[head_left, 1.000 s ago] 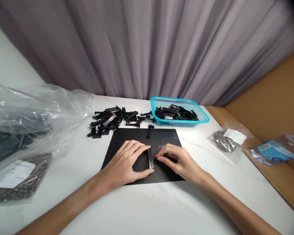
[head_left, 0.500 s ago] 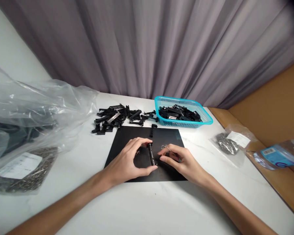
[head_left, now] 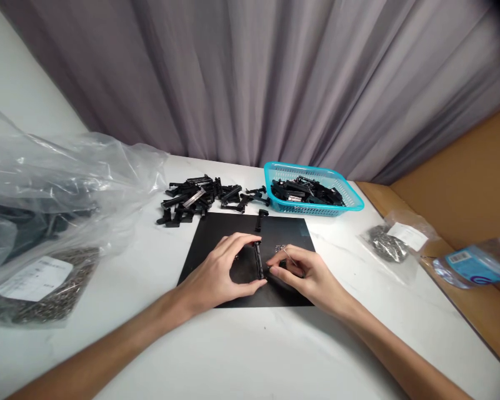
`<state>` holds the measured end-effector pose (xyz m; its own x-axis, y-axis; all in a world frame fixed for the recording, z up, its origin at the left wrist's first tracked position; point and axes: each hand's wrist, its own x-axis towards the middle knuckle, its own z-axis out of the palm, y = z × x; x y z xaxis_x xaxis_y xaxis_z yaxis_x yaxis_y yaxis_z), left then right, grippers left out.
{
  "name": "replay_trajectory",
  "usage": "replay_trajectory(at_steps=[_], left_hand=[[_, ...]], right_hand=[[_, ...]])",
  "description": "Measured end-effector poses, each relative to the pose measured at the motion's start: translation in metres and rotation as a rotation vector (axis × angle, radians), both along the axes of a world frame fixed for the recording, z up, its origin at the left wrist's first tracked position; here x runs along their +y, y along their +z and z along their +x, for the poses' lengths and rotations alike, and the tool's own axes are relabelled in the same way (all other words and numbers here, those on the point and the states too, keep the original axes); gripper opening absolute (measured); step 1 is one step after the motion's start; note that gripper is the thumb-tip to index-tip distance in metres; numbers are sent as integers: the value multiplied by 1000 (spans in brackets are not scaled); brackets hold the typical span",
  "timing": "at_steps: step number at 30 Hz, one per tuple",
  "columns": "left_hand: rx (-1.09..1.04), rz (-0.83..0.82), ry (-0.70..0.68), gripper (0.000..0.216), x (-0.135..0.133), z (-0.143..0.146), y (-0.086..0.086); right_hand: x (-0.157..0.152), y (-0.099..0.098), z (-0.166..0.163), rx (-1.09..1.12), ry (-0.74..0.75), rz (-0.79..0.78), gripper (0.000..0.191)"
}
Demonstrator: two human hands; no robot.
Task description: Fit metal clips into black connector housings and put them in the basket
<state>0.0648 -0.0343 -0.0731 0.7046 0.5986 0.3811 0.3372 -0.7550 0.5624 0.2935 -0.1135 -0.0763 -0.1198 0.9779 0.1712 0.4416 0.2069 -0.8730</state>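
Observation:
My left hand (head_left: 220,272) grips a long black plastic strip (head_left: 258,260) between thumb and fingertips, holding it on edge over a black mat (head_left: 204,253). My right hand (head_left: 304,273) is pinched beside the strip's near end, with a thin metal pin (head_left: 286,254) sticking up from its fingers. A small cluster of metal pins (head_left: 281,248) lies on the mat just beyond the right hand. Another black strip (head_left: 258,222) rests at the mat's far edge.
A pile of black strips (head_left: 200,199) lies behind the mat, beside a turquoise basket (head_left: 352,201) holding more. Large clear plastic bags (head_left: 45,211) fill the left. A small bag of metal parts (head_left: 389,241) and a plastic bottle (head_left: 470,264) lie right, by a cardboard wall.
My left hand lifted the black strip from lying flat on the mat to standing on edge. My right hand stayed pinched beside it, shifting slightly closer.

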Motion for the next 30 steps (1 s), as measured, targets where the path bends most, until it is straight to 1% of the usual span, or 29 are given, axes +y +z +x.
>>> replay_trajectory(at_steps=[5,10,12,16,20,23,30], left_hand=[[0,4,13,63,0,1,0],[4,21,11,63,-1,1,0],[-3,44,5,64,-2,1,0],[-44,135,-3,66,-4,0,-1],[-73,223,-7,66,-4,-1,-3],[-68,243,-11,66,-3,-1,-3],[-70,272,-25,65,-3,-1,-2]], right_hand=[[0,1,0,35,13,8,20],[-1,0,0,73,-45,-68,25],[0,-1,0,69,-57,-76,26],[0,-3,-2,52,-78,-23,23],[-2,2,-4,66,-34,1,20],[-3,5,-5,79,-4,-11,21],[-3,5,-5,75,0,-24,23]])
